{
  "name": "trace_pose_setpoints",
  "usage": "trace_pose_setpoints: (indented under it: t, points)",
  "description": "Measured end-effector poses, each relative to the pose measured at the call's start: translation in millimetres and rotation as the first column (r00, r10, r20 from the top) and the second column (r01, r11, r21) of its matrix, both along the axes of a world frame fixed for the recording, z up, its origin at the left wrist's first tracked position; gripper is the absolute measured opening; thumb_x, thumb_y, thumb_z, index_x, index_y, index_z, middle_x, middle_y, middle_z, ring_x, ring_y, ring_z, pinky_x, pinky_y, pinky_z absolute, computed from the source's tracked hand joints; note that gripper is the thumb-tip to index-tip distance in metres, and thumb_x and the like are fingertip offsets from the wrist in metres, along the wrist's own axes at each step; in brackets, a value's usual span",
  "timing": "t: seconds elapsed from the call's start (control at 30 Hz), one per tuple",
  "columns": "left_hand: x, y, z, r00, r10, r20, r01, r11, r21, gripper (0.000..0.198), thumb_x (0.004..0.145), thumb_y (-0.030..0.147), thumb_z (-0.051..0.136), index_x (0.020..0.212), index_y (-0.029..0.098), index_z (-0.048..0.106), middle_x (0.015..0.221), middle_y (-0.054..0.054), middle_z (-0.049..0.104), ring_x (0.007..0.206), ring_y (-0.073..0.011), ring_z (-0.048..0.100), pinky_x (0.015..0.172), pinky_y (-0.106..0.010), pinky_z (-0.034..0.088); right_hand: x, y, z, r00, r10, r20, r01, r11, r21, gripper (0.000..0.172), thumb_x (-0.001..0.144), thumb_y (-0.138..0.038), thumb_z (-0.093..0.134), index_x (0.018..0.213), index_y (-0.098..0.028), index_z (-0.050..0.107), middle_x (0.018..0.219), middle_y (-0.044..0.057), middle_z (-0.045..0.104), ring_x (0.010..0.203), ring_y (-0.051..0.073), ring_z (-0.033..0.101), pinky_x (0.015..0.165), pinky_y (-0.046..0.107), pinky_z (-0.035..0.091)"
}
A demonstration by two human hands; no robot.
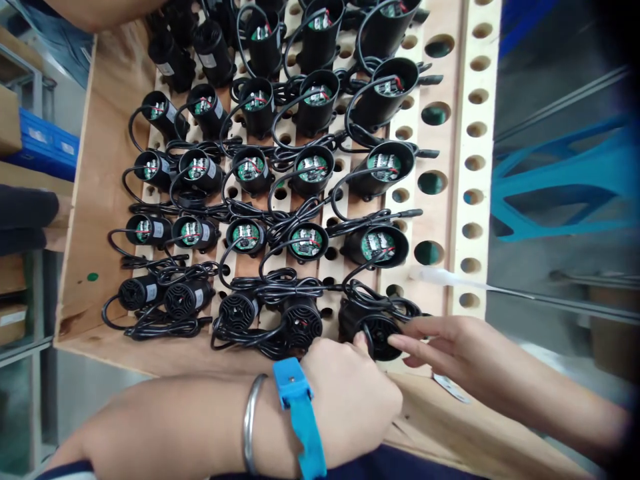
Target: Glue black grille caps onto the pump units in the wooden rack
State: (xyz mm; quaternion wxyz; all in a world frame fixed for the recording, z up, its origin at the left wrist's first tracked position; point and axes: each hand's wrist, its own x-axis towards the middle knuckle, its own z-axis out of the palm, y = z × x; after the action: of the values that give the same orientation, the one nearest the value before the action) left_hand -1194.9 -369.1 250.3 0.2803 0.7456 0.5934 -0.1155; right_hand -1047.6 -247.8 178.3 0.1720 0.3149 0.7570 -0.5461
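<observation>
A wooden rack point(457, 173) with round holes holds several black cylindrical pumps, each with a coiled black cable. Pumps further up show green circuit boards; the nearest row shows grilled black faces. My left hand point(350, 393), with a blue wrist strap and a metal bangle, is closed around the near-right black pump point(377, 330). My right hand point(440, 350) comes in from the right, its fingers pinching the same pump's front rim.
Another person's arm point(95, 10) crosses the top left corner above the rack. Blue bins point(45, 143) and shelving stand at the left. A blue frame point(560, 180) lies to the right. A thin white stick point(450, 279) rests across the rack's right rail.
</observation>
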Motion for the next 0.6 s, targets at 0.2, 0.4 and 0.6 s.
trace_pose_setpoints:
  t: [0.2,0.4,0.6]
  points:
    - [-6,3,0.5,1.0,0.016,-0.019,-0.016,0.999,-0.031,0.04,0.089,0.01,0.045,0.124,-0.006,0.057,0.071,-0.014,0.068,0.056,-0.019,0.066,0.043,-0.024,0.048,-1,-3,-4.9,0.995,-0.014,0.097,0.033,0.979,-0.202,0.061,0.086,-0.071,0.036,0.063,-0.018,0.057,0.062,0.008,0.065,0.054,0.018,0.062,0.049,0.027,0.044]
    - [-6,3,0.5,1.0,0.025,-0.014,-0.026,0.996,-0.085,0.034,0.089,0.013,0.047,0.116,0.001,0.064,0.073,-0.014,0.069,0.06,-0.0228,0.069,0.045,-0.029,0.051,-1,1,-6.4,0.996,0.06,0.064,-0.055,0.995,-0.079,0.061,0.087,-0.071,0.036,0.062,-0.018,0.054,0.058,0.005,0.063,0.055,0.018,0.06,0.054,0.029,0.041]
    - [-11,13,2.8,1.0,0.01,0.007,-0.01,0.995,-0.1,0.028,0.089,0.011,0.046,0.106,0.009,0.068,0.077,-0.013,0.07,0.065,-0.024,0.07,0.049,-0.031,0.052,-7,1,-9.5,0.994,0.085,0.073,-0.075,0.988,-0.133,0.061,0.089,-0.07,0.032,0.061,-0.019,0.052,0.053,0.004,0.06,0.053,0.018,0.059,0.055,0.029,0.042]
